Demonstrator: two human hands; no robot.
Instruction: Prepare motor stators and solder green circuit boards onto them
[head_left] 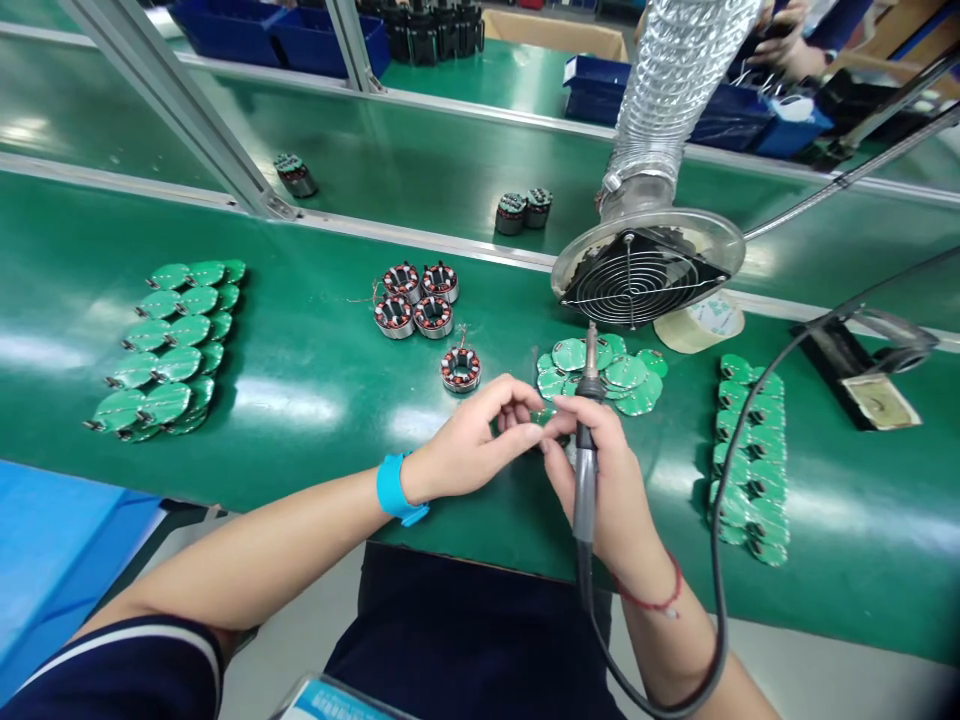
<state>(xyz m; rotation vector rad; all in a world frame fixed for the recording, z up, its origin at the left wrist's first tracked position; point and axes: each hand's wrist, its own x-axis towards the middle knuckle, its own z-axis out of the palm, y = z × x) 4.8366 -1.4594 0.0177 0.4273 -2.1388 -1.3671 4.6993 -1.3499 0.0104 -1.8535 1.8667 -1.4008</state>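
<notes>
My left hand (487,440), with a blue band at the wrist, is closed in a pinch in the middle of the bench. Between its fingertips shows a sliver of a green circuit board (543,413), mostly hidden by the fingers. My right hand (611,475) holds a soldering iron (586,470) whose tip points away from me. Its thumb and index finger meet the left fingertips at the board. Just beyond lies a loose pile of round green circuit boards (626,372). A motor stator (460,370) with copper windings stands beyond my left hand.
Several more stators (416,300) stand grouped behind. Stacked boards lie in rows at left (176,350) and right (752,460). A fume extractor hood (637,275) hangs above the pile, near a tape roll (701,322) and an iron stand (855,365). The iron's cable (718,560) loops over my right forearm.
</notes>
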